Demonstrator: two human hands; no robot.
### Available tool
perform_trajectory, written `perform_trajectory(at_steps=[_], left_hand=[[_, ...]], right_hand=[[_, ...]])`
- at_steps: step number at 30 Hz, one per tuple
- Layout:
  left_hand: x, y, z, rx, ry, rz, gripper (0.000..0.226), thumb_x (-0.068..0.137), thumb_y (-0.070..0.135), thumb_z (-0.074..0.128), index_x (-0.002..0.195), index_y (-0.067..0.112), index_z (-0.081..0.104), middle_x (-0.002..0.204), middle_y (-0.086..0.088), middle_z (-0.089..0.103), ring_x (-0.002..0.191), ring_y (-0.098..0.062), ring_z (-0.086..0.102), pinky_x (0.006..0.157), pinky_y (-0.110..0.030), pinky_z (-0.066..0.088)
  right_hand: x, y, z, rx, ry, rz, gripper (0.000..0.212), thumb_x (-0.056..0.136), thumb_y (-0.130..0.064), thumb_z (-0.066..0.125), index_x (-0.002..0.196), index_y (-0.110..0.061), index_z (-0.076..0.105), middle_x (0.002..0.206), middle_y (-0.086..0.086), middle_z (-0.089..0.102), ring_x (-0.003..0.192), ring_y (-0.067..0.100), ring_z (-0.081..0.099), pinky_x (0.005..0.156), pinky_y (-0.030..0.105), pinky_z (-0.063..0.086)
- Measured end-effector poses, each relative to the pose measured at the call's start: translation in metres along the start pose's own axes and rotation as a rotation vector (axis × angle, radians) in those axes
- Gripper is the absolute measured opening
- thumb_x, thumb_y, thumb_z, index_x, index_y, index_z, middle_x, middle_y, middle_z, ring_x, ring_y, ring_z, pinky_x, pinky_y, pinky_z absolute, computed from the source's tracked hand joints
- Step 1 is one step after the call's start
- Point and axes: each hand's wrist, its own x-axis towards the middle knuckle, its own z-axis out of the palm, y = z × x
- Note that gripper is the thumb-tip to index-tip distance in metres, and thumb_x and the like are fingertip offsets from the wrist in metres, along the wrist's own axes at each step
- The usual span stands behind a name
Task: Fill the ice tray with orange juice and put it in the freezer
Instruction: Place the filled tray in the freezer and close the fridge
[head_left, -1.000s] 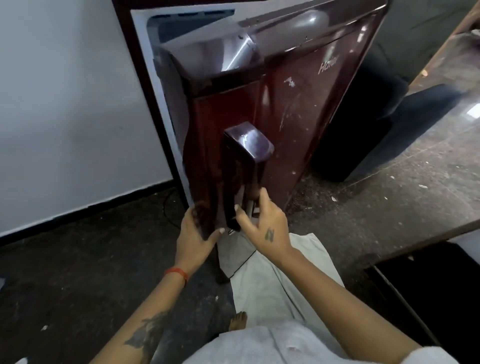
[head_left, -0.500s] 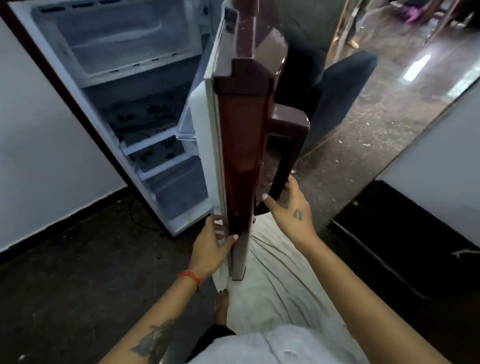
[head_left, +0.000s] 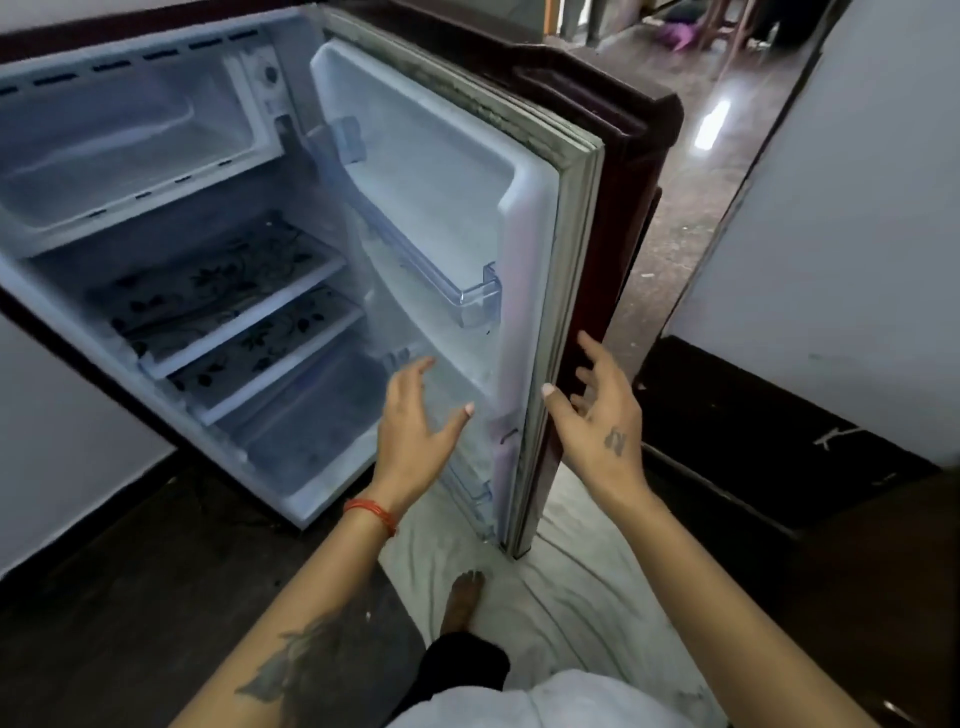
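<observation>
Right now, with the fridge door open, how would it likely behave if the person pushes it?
The fridge door probably swings easily on its hinge; its door shelves look empty, so little added weight. It looks rigid, not floppy. Neither the left hand nor the right hand grips it, so it may drift.

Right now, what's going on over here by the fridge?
A person stands at a small fridge with its door swung wide open. Both hands are empty with fingers spread: the left hand reaches toward the inside, the right hand is at the door's outer edge. The freezer box at the top looks empty, and the patterned shelves hold nothing. No ice tray or juice is in view.
</observation>
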Motion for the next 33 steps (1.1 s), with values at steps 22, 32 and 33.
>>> perform_trajectory(at_steps=[22, 32, 33], left_hand=[[0.212, 0.039, 0.088, 0.454, -0.179, 0.636, 0.106, 0.075, 0.032, 0.073, 0.149, 0.027, -0.003, 0.158, -0.005, -0.008, 0.14, -0.048, -0.014, 0.103, -0.071, -0.007], [0.245, 0.074, 0.12, 0.515, -0.252, 0.557, 0.101, 0.076, 0.039, 0.068, 0.15, 0.028, 0.0, 0.16, -0.005, -0.008, 0.14, -0.049, -0.013, 0.102, -0.074, -0.006], [0.247, 0.076, 0.122, 0.511, -0.26, 0.556, 0.097, 0.077, 0.043, 0.066, 0.151, 0.027, 0.005, 0.16, -0.005, -0.008, 0.141, -0.048, -0.013, 0.102, -0.072, -0.007]], right_hand=[[0.18, 0.018, -0.001, -0.789, 0.214, -0.168, 0.082, 0.08, -0.002, 0.061, 0.147, -0.017, 0.017, 0.158, 0.011, -0.003, 0.146, 0.031, 0.001, 0.105, 0.047, 0.041], [0.245, 0.009, -0.025, -0.893, 0.112, 0.032, 0.099, 0.08, -0.008, 0.067, 0.149, -0.028, -0.002, 0.158, 0.005, -0.015, 0.144, 0.03, 0.013, 0.103, 0.043, 0.042], [0.247, 0.008, -0.026, -0.871, 0.088, 0.06, 0.099, 0.081, -0.009, 0.066, 0.148, -0.029, -0.004, 0.158, 0.005, -0.015, 0.144, 0.03, 0.014, 0.103, 0.043, 0.041]])
